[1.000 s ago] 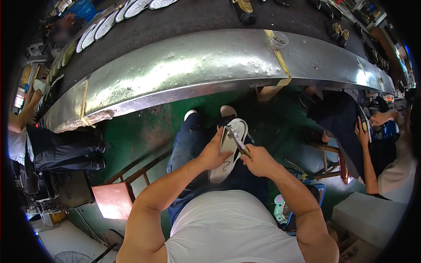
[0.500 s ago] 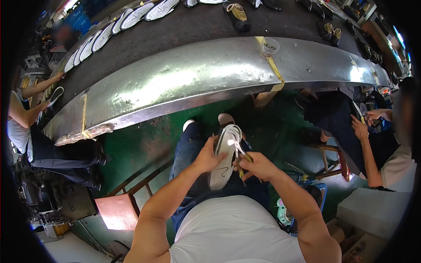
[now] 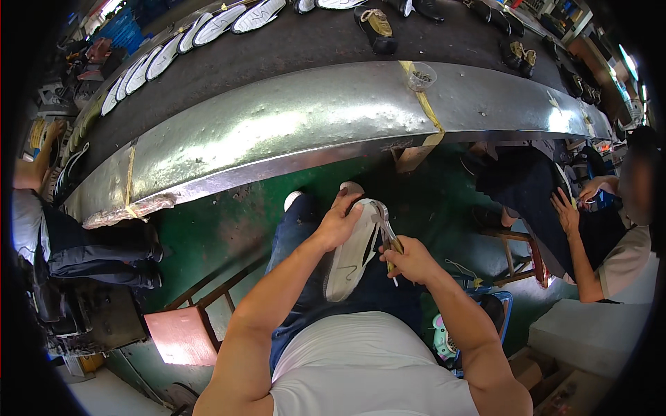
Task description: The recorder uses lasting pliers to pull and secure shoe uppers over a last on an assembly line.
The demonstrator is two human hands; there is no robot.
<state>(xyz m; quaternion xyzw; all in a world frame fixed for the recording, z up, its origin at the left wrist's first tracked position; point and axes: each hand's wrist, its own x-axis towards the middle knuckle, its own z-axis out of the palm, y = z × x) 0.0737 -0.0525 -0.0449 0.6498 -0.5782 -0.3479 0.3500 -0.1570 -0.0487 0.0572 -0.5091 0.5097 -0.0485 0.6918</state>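
Observation:
A white shoe (image 3: 352, 262) rests upon my lap, its long side turned up and a dark curved line on it. My left hand (image 3: 338, 225) grips it along the far left edge, thumb and fingers closed on the rim. In my right hand (image 3: 414, 261) is a pair of metal pincers (image 3: 386, 223) with yellowish handles. Their jaws meet the shoe's far right edge; whether they pinch material is too small to tell. A thin pale end sticks out below my right fist.
Ahead runs a metal-edged bench (image 3: 277, 118) bearing rows of white shoes (image 3: 161, 64), dark shoes and a small clear cup (image 3: 421, 76). One person sits at right with a shoe, another stands at left. A pinkish stool (image 3: 182, 336) is at my left.
My left hand has slid farther up the shoe toward its far end. The pincers have turned more upright, with the right hand slightly right. At left, the other person's arm has drawn back.

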